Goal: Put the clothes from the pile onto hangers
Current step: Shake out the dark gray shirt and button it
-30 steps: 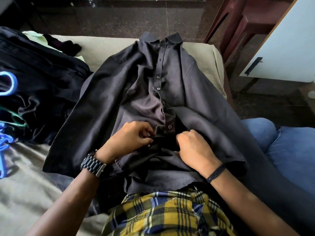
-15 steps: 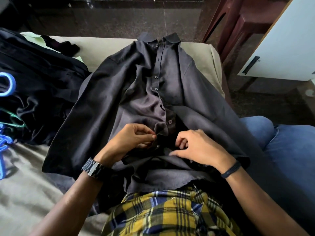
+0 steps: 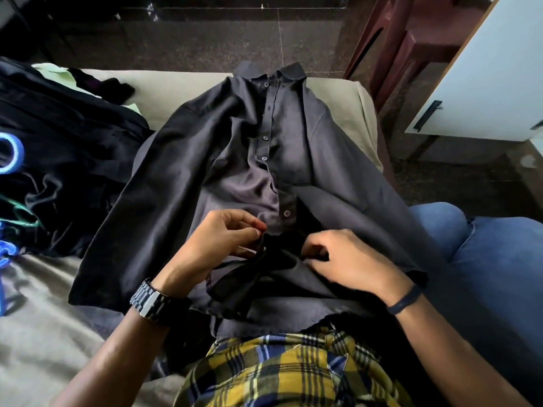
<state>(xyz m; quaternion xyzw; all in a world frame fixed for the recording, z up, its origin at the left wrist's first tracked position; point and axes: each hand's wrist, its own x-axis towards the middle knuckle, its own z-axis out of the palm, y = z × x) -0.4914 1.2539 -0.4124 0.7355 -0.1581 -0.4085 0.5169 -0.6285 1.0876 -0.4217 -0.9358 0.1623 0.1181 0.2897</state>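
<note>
We have the dark shirt [image 3: 235, 160] spread over the cushion [image 3: 346, 113], collar at the far edge, hem in our lap; the pile [image 3: 67, 148] lies to our left with blue hangers [image 3: 8, 154] tucked in it. Our left hand [image 3: 211, 245] pinches the placket edge just below the lowest fastened button [image 3: 286, 213]; our right hand [image 3: 349, 259] curls round the opposite edge, the two hands near but apart. The fabric looks slick, so a loose pinch could let the buttonhole slip; a hard tug could pull the collar over the far edge; whether a hanger is inside we cannot tell. Open room lies on the cushion to the right, bounded by the cabinet [image 3: 482, 83]; the left is crowded.
</note>
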